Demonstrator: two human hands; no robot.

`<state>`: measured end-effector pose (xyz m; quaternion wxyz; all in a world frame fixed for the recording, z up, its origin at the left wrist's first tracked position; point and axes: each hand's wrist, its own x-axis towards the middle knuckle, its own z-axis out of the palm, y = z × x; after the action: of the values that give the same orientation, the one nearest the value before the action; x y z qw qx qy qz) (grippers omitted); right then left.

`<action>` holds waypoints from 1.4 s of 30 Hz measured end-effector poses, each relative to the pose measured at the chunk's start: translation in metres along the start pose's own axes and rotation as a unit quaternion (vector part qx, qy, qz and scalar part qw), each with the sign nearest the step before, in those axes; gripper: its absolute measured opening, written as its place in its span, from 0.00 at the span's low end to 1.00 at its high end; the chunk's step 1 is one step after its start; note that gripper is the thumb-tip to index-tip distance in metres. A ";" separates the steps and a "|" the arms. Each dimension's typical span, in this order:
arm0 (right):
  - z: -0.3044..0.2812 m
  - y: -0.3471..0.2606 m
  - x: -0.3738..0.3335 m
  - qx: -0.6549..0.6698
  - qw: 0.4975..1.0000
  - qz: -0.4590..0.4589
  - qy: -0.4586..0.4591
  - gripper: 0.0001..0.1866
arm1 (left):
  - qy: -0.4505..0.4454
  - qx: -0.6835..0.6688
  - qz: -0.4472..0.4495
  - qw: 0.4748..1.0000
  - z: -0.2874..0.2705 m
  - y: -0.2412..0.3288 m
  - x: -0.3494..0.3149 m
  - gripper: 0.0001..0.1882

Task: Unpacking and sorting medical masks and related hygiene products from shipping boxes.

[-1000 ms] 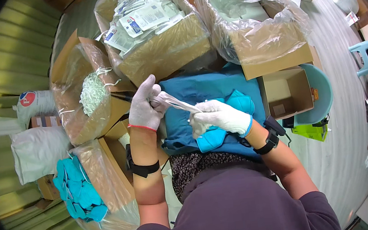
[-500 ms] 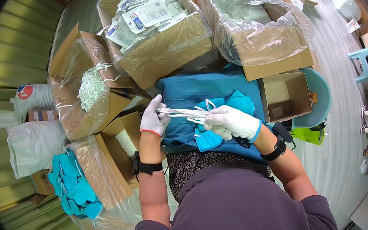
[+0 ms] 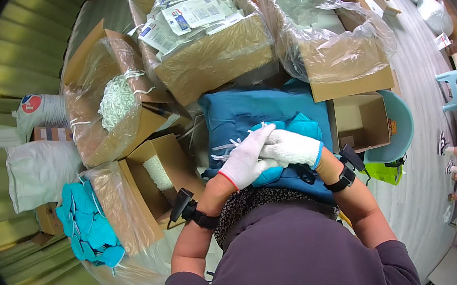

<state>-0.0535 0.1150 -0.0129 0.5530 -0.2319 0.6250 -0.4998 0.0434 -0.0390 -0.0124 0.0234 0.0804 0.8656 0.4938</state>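
Note:
White straps [image 3: 222, 156] form a loose bundle above my lap, their ends sticking out on the left side of my gloved hands. My right hand [image 3: 296, 146], in a white glove with a blue cuff, is closed round the bundle. My left hand [image 3: 248, 162], gloved with a red cuff, presses against the right one, closed over the straps; its fingertips overlap the right hand. Beneath and behind both hands are teal face masks [image 3: 306, 126], partly covered, lying on a dark blue cloth-covered cushion [image 3: 258, 101].
Close on my left stands a small carton [image 3: 186, 168] with white material inside, beside a heap of teal masks [image 3: 91, 227]. Farther off are lined cartons of strap bundles [image 3: 118, 106], white packets [image 3: 194, 13] and clear film [image 3: 302, 3]. An upright carton [image 3: 355, 120] and blue tub [image 3: 397, 132] stand right.
My left hand has moved right and nearer to me, from the far strap ends to against the right hand. The straps no longer stretch taut between the hands.

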 end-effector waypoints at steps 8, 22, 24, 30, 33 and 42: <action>-0.022 0.012 -0.008 0.149 0.988 0.038 -0.011 0.18 | 0.018 0.062 -0.068 0.996 0.008 -0.025 -0.002 0.12; -0.029 0.000 -0.017 0.065 0.972 -0.182 0.137 0.15 | -0.049 -0.348 -0.217 0.911 -0.002 -0.016 0.002 0.17; -0.024 -0.008 -0.021 0.053 0.979 -0.158 0.115 0.17 | -0.050 -0.344 -0.214 0.913 0.004 -0.020 0.002 0.17; -0.020 -0.005 -0.022 -0.059 0.974 -0.173 0.136 0.08 | -0.031 -0.332 -0.210 0.919 0.010 -0.010 0.007 0.19; -0.020 -0.014 -0.027 0.060 0.982 -0.119 0.138 0.07 | 0.001 -0.358 -0.230 0.905 0.011 -0.008 0.009 0.20; 0.000 0.001 -0.023 0.201 0.938 -0.137 0.245 0.07 | 0.183 -0.426 -0.254 0.849 0.037 0.009 0.020 0.21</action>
<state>-0.0463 0.1349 -0.0026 0.3438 -0.0693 0.5903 -0.7270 0.0288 0.0001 -0.0231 0.0208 -0.2517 0.5494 0.7965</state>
